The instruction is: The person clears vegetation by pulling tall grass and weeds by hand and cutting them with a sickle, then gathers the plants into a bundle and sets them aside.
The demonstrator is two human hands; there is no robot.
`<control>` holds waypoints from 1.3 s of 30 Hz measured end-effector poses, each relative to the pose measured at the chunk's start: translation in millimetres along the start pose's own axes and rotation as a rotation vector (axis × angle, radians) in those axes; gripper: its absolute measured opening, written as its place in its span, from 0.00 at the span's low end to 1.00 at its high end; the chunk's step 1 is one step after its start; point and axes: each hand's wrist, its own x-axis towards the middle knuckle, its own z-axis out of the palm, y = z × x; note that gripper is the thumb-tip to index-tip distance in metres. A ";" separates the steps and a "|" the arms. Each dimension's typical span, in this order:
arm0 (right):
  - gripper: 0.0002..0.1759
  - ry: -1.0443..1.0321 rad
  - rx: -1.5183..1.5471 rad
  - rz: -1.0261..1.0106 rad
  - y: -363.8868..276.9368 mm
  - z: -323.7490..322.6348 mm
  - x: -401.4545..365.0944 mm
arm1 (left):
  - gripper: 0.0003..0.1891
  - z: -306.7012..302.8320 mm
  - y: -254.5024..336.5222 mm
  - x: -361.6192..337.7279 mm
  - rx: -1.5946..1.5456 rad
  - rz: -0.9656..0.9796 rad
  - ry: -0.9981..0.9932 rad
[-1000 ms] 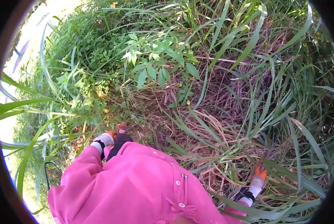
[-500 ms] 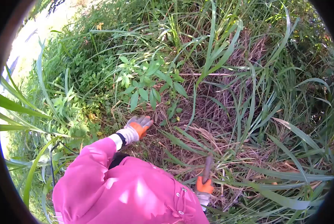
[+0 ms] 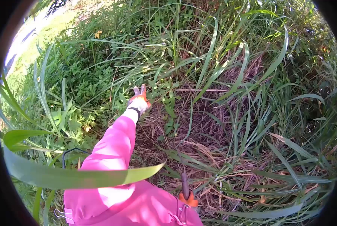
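My left hand [image 3: 139, 100], in an orange and white work glove, reaches out ahead among green leaves and long grass stems. Its fingers are apart and point away from me, right at the foliage. Leafy stems [image 3: 170, 109] hang just right of it over dry grass. Low in the view, my right hand [image 3: 189, 199], in an orange glove, is closed round the brown handle [image 3: 185, 183] of a sickle. From the handle a thin dark blade [image 3: 179, 153], seen nearly edge-on, runs forward over the cut, flattened grass. The sleeve hides most of that wrist.
A broad grass blade [image 3: 82, 177] crosses in front of my pink left sleeve [image 3: 117, 141]. Dry straw [image 3: 210, 109] lies in the middle, with tall grass [image 3: 247, 124] to the right. A dark curved rod [image 3: 73, 150] shows beside my left arm. Bright ground [image 3: 23, 41] lies upper left.
My left hand has moved forward and its arm has straightened. The broad leaves that stood before it no longer show as they did. My right hand with the sickle sits lower and further left.
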 end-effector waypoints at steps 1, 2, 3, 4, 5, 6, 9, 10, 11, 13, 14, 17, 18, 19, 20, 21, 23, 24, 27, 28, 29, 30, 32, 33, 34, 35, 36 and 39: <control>0.43 0.007 0.002 0.015 -6.9 -5.0 0.0 | 0.53 34.5 -10.3 20.3 0.033 -0.045 0.012; 0.43 -0.015 0.063 -0.018 -14.4 -7.4 1.0 | 0.53 51.9 -20.5 25.7 -0.001 0.003 -0.085; 0.44 -0.040 0.121 -0.054 -19.2 -7.6 3.2 | 0.50 68.3 -25.9 21.2 -0.008 0.018 -0.079; 0.44 -0.037 0.147 -0.076 -14.0 5.2 15.0 | 0.43 80.1 -24.6 14.7 0.054 0.035 -0.096; 0.44 -0.042 0.145 -0.072 -21.9 7.9 23.6 | 0.37 79.2 -22.7 11.4 0.035 0.032 -0.215; 0.40 -0.023 0.204 -0.148 -32.3 10.0 35.2 | 0.35 104.0 -29.0 24.2 0.008 0.049 -0.269; 0.27 -0.156 0.616 -0.152 -101.2 -4.4 60.6 | 0.35 162.0 -45.5 21.9 -0.366 0.091 -0.123; 0.24 -0.207 0.736 -0.141 -106.8 10.0 82.9 | 0.35 137.2 -32.0 3.0 -0.568 0.066 -0.174; 0.24 -0.235 0.766 -0.133 -132.9 4.0 94.6 | 0.36 110.4 -17.7 -17.2 -0.768 0.031 -0.221; 0.22 -0.086 0.597 -0.245 -179.4 -8.0 112.3 | 0.43 165.2 -26.2 12.9 -1.093 0.132 -0.115; 0.23 -0.107 0.677 -0.272 -190.5 2.9 129.4 | 0.46 184.0 -30.7 16.3 -1.356 0.307 -0.203; 0.23 -0.007 0.608 -0.397 -211.9 44.2 180.9 | 0.48 158.7 -0.6 0.6 -1.520 0.317 -0.456; 0.23 -0.012 0.606 -0.401 -227.4 38.6 180.4 | 0.47 129.3 19.6 -14.7 -1.551 0.144 -0.582; 0.22 0.008 0.575 -0.418 -244.2 26.2 171.3 | 0.45 125.9 26.9 -17.3 -1.714 0.065 -0.661; 0.21 0.030 0.540 -0.435 -257.5 17.6 166.0 | 0.39 137.7 24.1 -5.1 -1.546 0.317 -0.645; 0.21 0.025 0.530 -0.437 -265.4 14.8 167.8 | 0.31 151.8 20.5 1.1 -1.586 0.348 -0.657; 0.20 0.160 0.601 -0.598 -276.0 7.1 174.1 | 0.21 146.3 21.6 9.8 -1.195 0.605 -0.422; 0.20 0.179 0.560 -0.607 -282.1 -3.3 178.6 | 0.20 153.0 25.8 23.9 -1.090 0.340 -0.468; 0.22 0.152 0.693 -0.586 -310.2 -47.5 195.8 | 0.22 146.9 -7.1 31.6 -0.219 0.163 -0.198; 0.24 0.314 0.719 -0.724 -314.6 -51.8 212.3 | 0.23 150.3 -31.2 34.3 -0.104 0.152 -0.268; 0.24 0.285 0.916 -0.677 -330.1 -64.7 211.5 | 0.24 162.0 -57.3 35.0 -0.147 0.150 -0.224; 0.24 0.096 1.292 -0.796 -356.5 -84.5 197.1 | 0.23 170.5 -64.0 38.5 -0.128 0.155 -0.221; 0.23 0.092 1.460 -0.941 -378.5 -91.1 216.9 | 0.23 173.1 -64.2 40.2 -0.109 0.181 -0.225; 0.21 0.077 1.509 -0.989 -389.4 -83.9 230.4 | 0.22 172.7 -57.7 36.2 -0.109 0.198 -0.236; 0.20 0.086 1.537 -0.970 -395.5 -67.1 241.8 | 0.22 172.7 -54.9 35.7 -0.110 0.170 -0.270; 0.19 0.093 1.569 -0.959 -399.2 -42.7 256.9 | 0.22 178.5 -56.0 37.3 -0.108 0.159 -0.271; 0.17 0.130 1.558 -0.829 -382.4 4.2 278.9 | 0.22 186.5 -60.0 37.1 -0.113 0.154 -0.273; 0.15 -0.167 0.657 -0.204 -277.5 151.4 283.3 | 0.22 200.0 -69.7 29.7 -0.118 0.152 -0.271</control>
